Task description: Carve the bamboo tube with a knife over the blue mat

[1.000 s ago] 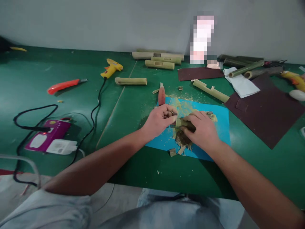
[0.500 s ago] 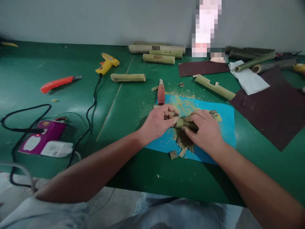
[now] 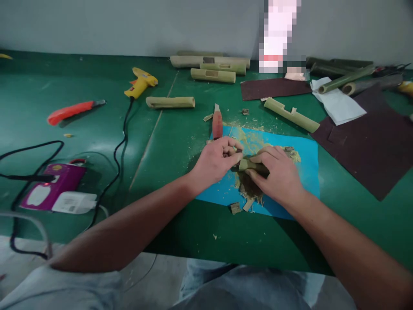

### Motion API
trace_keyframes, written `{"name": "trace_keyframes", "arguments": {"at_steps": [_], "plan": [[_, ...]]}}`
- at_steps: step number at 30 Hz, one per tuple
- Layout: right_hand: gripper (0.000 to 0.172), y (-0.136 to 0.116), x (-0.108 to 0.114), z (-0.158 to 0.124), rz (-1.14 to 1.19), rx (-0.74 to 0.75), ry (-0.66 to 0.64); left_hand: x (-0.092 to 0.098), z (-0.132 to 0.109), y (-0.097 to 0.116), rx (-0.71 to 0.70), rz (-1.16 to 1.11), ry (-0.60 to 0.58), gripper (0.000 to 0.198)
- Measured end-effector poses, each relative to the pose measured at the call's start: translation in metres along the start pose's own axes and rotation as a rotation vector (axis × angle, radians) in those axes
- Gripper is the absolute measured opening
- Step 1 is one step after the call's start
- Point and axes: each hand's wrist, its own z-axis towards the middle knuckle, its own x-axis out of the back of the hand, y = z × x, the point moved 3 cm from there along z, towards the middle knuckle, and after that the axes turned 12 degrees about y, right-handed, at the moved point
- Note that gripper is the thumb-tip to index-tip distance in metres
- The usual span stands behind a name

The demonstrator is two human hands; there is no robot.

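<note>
My right hand (image 3: 279,170) is wrapped around a short bamboo piece (image 3: 245,165), whose pale end points toward my left hand. My left hand (image 3: 219,160) is closed in a pinch, with a small dark folded piece (image 3: 239,151), seemingly sandpaper, showing between its fingers right at the bamboo's end. Under both hands lies a blue sheet (image 3: 216,194) strewn with bamboo dust and shavings (image 3: 253,196). A knife with a red handle (image 3: 217,125) rests just beyond my left hand, blade pointing away.
Several cut bamboo tubes (image 3: 213,76) lie at the back. Brown sandpaper sheets (image 3: 368,159) and a white paper (image 3: 342,105) are on the right. To the left sit a yellow glue gun (image 3: 140,84), an orange-handled cutter (image 3: 71,113) and a purple power box (image 3: 53,183) with cables.
My left hand has drawn back slightly from the bamboo's end, so more of its pale tip shows. My right hand keeps its hold. The view has shifted slightly.
</note>
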Motion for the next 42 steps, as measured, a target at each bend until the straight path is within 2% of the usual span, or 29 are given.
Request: {"name": "trace_keyframes", "arguments": {"at_steps": [4, 10, 19, 25, 36, 42], "plan": [[0.012, 0.000, 0.000, 0.001, -0.011, -0.027, -0.016, 0.001, 0.001, -0.002, 0.010, 0.011, -0.009, 0.010], [0.011, -0.001, 0.001, 0.000, -0.012, -0.030, -0.034, 0.010, 0.005, 0.005, 0.022, -0.049, 0.115, 0.014], [0.011, -0.002, 0.003, -0.002, -0.022, -0.048, -0.061, 0.006, -0.003, 0.007, 0.028, 0.019, -0.056, 0.016], [0.011, -0.004, 0.004, -0.003, -0.017, -0.053, -0.048, 0.008, -0.003, 0.012, -0.027, 0.050, -0.004, 0.023], [0.012, -0.003, 0.003, -0.003, -0.011, -0.040, -0.054, 0.001, -0.018, 0.015, 0.071, 0.006, -0.016, 0.013], [0.013, -0.002, 0.002, -0.005, -0.034, 0.013, -0.045, 0.000, -0.020, 0.013, 0.058, 0.016, -0.011, 0.013]]}}
